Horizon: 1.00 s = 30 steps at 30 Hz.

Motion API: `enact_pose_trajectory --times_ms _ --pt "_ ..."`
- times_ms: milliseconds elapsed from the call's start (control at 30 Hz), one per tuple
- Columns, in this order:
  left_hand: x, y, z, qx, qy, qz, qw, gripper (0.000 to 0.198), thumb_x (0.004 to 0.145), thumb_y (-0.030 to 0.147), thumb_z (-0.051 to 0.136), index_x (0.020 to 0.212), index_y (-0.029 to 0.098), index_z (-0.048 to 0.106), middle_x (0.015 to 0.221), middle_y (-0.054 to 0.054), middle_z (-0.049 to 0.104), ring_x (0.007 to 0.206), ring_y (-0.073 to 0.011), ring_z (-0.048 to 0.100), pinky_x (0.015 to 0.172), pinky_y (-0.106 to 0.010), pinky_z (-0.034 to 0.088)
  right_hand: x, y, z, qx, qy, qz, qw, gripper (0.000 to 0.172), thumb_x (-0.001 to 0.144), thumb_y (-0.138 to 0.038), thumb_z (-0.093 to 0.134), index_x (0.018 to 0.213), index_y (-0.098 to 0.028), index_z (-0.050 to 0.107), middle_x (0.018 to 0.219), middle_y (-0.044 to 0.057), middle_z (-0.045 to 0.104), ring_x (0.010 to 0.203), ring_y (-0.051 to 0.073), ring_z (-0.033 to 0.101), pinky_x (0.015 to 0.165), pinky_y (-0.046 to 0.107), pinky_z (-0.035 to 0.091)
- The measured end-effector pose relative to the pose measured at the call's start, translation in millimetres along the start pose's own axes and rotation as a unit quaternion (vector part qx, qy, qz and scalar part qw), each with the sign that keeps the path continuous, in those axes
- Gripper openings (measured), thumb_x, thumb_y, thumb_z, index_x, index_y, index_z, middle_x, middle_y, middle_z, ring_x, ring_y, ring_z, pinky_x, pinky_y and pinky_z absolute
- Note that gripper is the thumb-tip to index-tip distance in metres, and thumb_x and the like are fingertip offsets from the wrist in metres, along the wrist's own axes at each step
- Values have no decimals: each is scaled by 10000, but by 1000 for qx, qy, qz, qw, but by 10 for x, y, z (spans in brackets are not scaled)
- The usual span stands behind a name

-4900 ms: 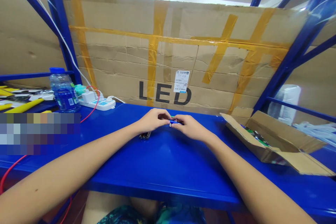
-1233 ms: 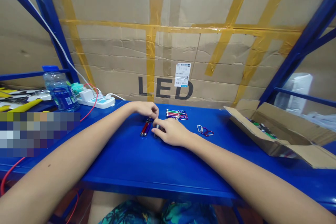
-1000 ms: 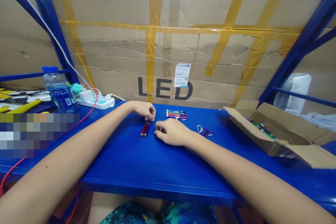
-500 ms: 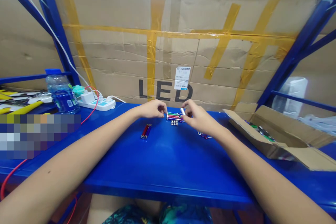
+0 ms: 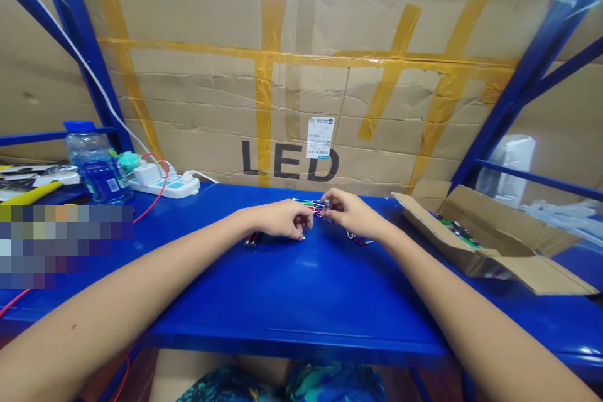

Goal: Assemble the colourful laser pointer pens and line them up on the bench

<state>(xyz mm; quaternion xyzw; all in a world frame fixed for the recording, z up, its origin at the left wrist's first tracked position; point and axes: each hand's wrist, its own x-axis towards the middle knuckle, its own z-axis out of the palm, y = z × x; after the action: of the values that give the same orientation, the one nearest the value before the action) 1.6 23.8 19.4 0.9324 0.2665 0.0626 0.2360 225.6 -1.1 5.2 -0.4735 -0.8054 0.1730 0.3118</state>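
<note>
Big change is my left hand [image 5: 277, 220] — half a second ago it was up beside the row of coloured sticks [image 5: 306, 203], now it's lower, nearer me. Its fingers are curled down at the tabletop [image 5: 301, 295] with a tiny pale bit [image 5: 303, 237] at the tips; can't tell if that's pinched or just touched. The silver pieces that lay in front of the row have dropped out of sight, probably behind those same fingers. The row sits just past them, and the dark tubes [image 5: 251, 240] poke out below my left wrist. My right hand [image 5: 355, 213] has its fingers closed round a small greyish piece [image 5: 328, 205] by the row's right end, clips [image 5: 362, 240] just nearer me. So I'd guess both hands are busy with small parts at once now — no spare one.
</note>
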Motion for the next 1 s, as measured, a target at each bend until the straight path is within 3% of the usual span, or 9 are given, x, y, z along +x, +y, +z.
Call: enact_pose_trajectory --times_ms 300,367,533,667,867,1000 --pt "-37 60 -43 38 -37 15 998 286 731 180 652 1016 181 670 961 -27 687 874 -166 617 746 -251 454 3 40 8 -22 -15 2 1000 224 809 -177 546 1032 -178 569 839 27 671 746 160 597 669 277 439" --pt "-39 45 -87 33 -15 10 999 253 754 171 629 1003 176 675 943 -26 697 856 -159 622 744 -248 453 4 53 7 -22 -19 2 1000 235 808 -162 534 1041 -178 567 842 29 676 747 160 601 674 278 440" --pt "1 -49 -124 110 116 1 987 226 835 125 512 984 158 679 984 -60 697 888 -175 612 791 -285 440 13 78 3 -47 -14 6 999 239 811 -180 552 1048 -168 578 889 58 694 776 176 620 694 293 448" --pt "98 -94 -9 204 105 42 972 197 880 129 472 901 137 668 941 -91 655 851 -184 588 765 -300 426 18 54 14 -50 -24 30 998 142 786 -167 562 916 -162 619 850 56 705 758 181 631 694 298 461" --pt "218 -107 82 224 87 97 966 204 896 115 447 869 153 646 927 -85 632 866 -192 577 772 -302 421 32 38 48 16 -50 60 997 177 696 -99 552 841 -159 634 816 41 717 753 179 647 690 281 474" --pt "215 -123 74 270 99 56 956 189 881 124 449 880 147 636 925 -98 615 838 -204 571 736 -308 419 38 59 64 12 -43 48 998 186 684 -89 541 835 -168 617 791 24 704 738 168 638 677 270 468"
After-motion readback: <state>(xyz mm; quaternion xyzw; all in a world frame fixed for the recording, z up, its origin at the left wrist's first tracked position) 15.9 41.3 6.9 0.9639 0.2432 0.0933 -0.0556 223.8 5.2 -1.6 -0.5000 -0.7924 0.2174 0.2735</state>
